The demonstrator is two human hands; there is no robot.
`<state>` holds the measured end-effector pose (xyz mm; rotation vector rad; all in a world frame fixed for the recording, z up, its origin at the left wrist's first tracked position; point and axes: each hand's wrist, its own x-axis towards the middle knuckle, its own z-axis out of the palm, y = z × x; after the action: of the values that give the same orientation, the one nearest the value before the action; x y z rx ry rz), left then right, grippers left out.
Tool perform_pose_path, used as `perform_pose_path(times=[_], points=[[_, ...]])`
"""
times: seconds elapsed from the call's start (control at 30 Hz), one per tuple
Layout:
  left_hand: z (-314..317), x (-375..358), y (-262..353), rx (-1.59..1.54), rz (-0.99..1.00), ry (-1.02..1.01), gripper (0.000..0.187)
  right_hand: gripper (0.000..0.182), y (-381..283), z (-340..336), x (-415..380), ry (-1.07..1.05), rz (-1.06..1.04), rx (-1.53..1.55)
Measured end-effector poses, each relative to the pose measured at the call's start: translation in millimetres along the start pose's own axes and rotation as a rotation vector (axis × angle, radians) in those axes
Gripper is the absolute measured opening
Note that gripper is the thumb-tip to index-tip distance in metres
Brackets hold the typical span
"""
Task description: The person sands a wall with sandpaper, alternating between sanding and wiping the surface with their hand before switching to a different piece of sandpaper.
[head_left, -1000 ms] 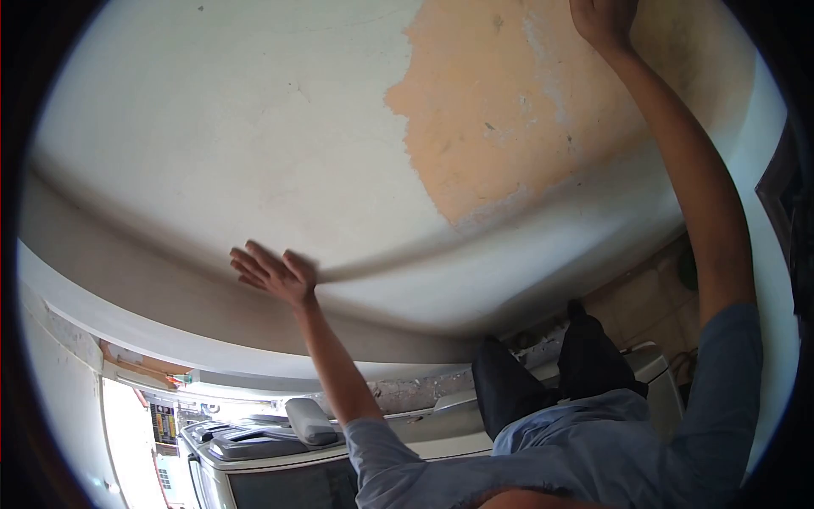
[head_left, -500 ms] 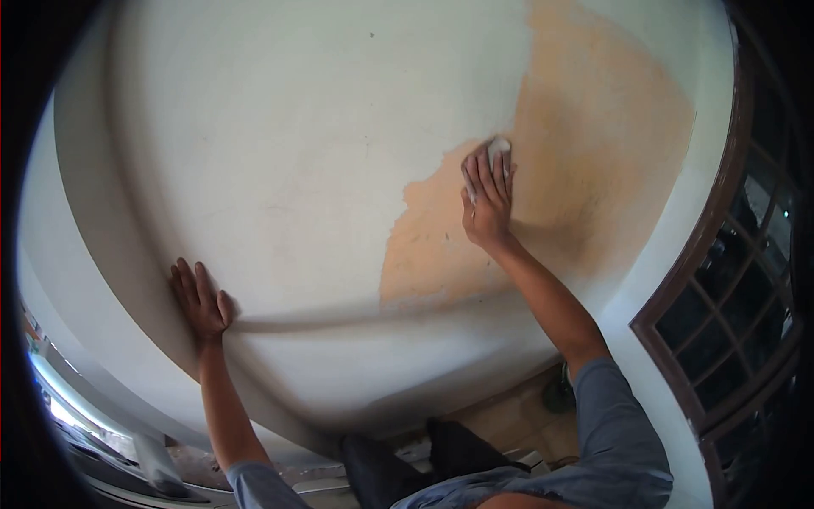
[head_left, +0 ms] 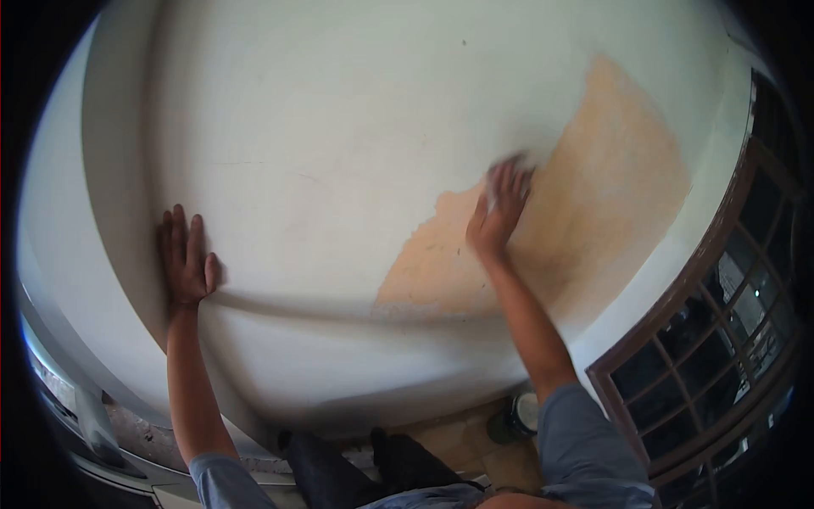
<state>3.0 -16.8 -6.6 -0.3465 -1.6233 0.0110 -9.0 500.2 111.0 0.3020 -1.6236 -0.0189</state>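
Note:
My right hand presses against the wall with its fingers bent over a small whitish pad, mostly hidden and smeared by motion. Beneath and around that hand lies a peach-coloured patch with a ragged left edge, set in the off-white wall. On the far left, my left hand rests flat against the wall near the inner corner. Its fingers point up, the thumb stands apart, and nothing is in it.
A brown-framed window with a grille is at the right. Below, a bucket stands on the tiled floor near my legs. A raised ledge runs along the wall's lower part.
The view has shifted and tilted, showing more of the bucket and window. My right hand now blurs with motion at the patch's upper-left edge. My left hand stays flat on the wall.

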Motion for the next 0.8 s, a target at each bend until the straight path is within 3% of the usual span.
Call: perform_pose_path(times=[0.03,0.13,0.2,0.27,0.33,0.47,0.5,0.57,0.6,0.67,0.73,0.8], points=[[0.1,-1.0,2.2,-0.007,-0.003,-0.018,0.055,0.055,-0.3,-3.8,-35.7,0.002,-0.121,0.008],[-0.1,-1.6,-2.3,-0.018,-0.003,-0.023,0.055,0.053,23.7,-7.7,-0.6,-0.078,-0.142,-0.003],[4.5,-5.1,0.4,-0.030,-0.017,-0.016,0.055,0.051,47.2,-1.8,102.2,0.141,-0.069,0.098],[3.8,-4.7,0.3,-0.078,-0.023,-0.020,0.054,0.049,51.5,-15.3,214.0,0.200,0.117,0.068],[1.5,-1.1,2.6,-0.043,-0.026,-0.012,0.054,0.048,49.0,-24.0,277.3,0.175,0.178,0.017],[0.1,-1.7,3.4,-0.064,-0.028,0.005,0.053,0.046,32.6,-9.0,225.2,0.262,0.126,-0.019],[2.4,-2.6,2.8,-0.069,-0.036,0.008,0.053,0.047,16.8,-8.5,181.6,0.282,0.067,0.085],[4.0,-5.7,2.7,-0.094,-0.054,0.000,0.053,0.048,-3.9,-3.2,68.4,0.162,0.026,0.039],[3.7,-6.2,4.3,-0.097,-0.059,0.005,0.053,0.050,-0.9,0.3,3.2,0.000,-0.016,-0.041],[1.1,-3.9,5.3,-0.068,-0.052,0.002,0.053,0.052,2.1,-7.4,-77.5,-0.081,-0.166,0.017],[-2.0,0.2,4.9,-0.050,-0.059,0.001,0.053,0.055,16.5,-3.5,-67.5,-0.115,-0.259,0.023],[-2.4,-5.2,6.4,-0.069,-0.068,-0.033,0.053,0.059,34.1,-6.4,-7.5,-0.080,-0.177,0.208]])
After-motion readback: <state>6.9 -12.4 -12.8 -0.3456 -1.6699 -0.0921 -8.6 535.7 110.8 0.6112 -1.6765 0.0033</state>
